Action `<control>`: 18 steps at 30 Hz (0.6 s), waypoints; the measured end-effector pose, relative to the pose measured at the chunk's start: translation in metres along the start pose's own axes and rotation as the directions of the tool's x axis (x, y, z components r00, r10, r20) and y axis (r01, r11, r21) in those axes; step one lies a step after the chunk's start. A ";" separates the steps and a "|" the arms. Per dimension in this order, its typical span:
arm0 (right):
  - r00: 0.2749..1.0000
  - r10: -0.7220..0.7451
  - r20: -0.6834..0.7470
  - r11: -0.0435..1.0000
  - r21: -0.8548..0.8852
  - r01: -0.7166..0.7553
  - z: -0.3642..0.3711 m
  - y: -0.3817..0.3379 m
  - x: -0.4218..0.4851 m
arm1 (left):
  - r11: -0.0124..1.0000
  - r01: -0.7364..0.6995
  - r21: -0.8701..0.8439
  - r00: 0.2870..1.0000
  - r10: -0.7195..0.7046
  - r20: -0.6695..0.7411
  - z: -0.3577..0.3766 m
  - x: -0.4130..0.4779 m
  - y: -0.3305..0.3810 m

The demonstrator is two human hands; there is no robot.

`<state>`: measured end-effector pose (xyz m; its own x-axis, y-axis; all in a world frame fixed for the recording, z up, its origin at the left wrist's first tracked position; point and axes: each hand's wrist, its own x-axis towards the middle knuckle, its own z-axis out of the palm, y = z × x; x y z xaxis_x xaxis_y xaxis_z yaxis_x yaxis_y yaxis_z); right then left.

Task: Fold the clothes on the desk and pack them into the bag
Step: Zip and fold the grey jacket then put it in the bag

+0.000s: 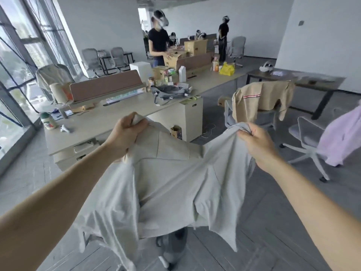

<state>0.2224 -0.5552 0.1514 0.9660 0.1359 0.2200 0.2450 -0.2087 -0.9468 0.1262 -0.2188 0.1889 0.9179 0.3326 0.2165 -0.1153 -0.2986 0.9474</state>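
Left hand (127, 133) and right hand (256, 141) each grip bunched soft grey shirt (172, 182), hanging creased; its hem hides shoes.

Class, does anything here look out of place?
Yes. A tan garment hangs askew over one chair and a lilac garment over another chair, neither on the desk. The left hand and right hand grip a grey shirt.
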 end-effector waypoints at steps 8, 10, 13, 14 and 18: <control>0.984 -0.129 -0.124 0.992 -0.012 0.129 -0.058 -0.017 0.047 | 0.975 -0.067 -0.213 0.975 0.109 0.193 0.118 0.050 0.065; 0.983 -0.118 -0.141 0.993 -0.047 0.112 -0.068 -0.012 0.066 | 0.968 -0.044 -0.248 0.966 0.104 0.236 0.141 0.071 0.061; 0.984 -0.107 -0.145 0.990 -0.103 0.093 -0.082 0.003 0.098 | 0.952 0.030 -0.304 0.963 0.053 0.263 0.176 0.109 0.046; 0.985 -0.103 -0.141 0.988 -0.125 0.085 -0.087 0.009 0.110 | 0.944 0.050 -0.325 0.959 0.046 0.279 0.188 0.122 0.040; 0.989 -0.075 -0.126 0.973 -0.225 0.045 -0.100 0.029 0.169 | 0.924 0.112 -0.366 0.941 0.020 0.337 0.236 0.181 0.018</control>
<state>0.4010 -0.6352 0.1844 0.9477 0.0285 0.3179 0.3006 -0.4147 -0.8589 0.3797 -0.3749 0.1893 0.9897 0.0058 0.1431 -0.1430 0.0890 0.9857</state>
